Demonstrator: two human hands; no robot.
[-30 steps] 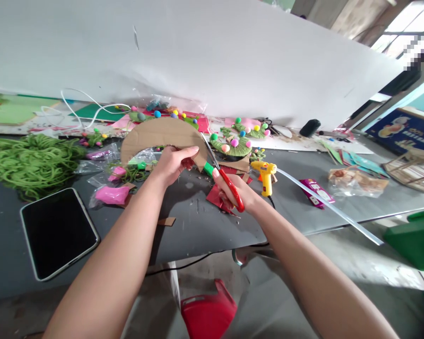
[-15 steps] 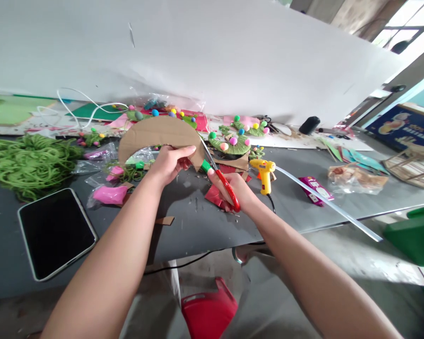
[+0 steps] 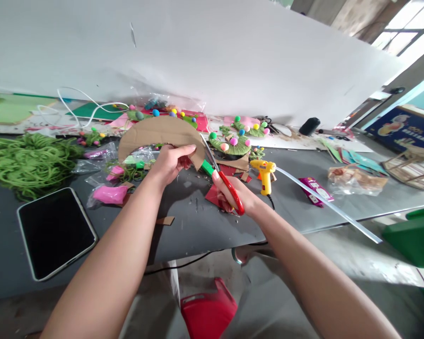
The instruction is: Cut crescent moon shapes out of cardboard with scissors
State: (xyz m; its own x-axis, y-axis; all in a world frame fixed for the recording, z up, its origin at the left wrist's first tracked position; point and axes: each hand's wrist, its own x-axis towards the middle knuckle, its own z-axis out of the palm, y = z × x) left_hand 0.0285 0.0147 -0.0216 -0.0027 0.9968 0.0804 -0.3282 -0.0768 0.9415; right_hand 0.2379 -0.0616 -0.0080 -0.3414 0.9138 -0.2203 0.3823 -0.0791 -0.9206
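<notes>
My left hand pinches a curved, crescent-shaped piece of brown cardboard near its right end, thumb on top. In my right hand are red-handled scissors, their blades pointing up and away beside the cardboard's right edge. A green strip-like piece runs from my right thumb to the cardboard's end; what it belongs to is hidden. Red scraps lie under my right hand. Beyond it sits a green yarn-wrapped shape with coloured pompoms.
A yellow glue gun with a long clear stick lies at right, beside a purple packet. Green yarn and a black-screened tablet are at left. Below the table stands a red stool; a white panel rises behind.
My right hand and the scissors have shifted slightly right and toward me, with the blades a little apart from the cardboard's edge. My left hand and the cardboard have barely moved.
</notes>
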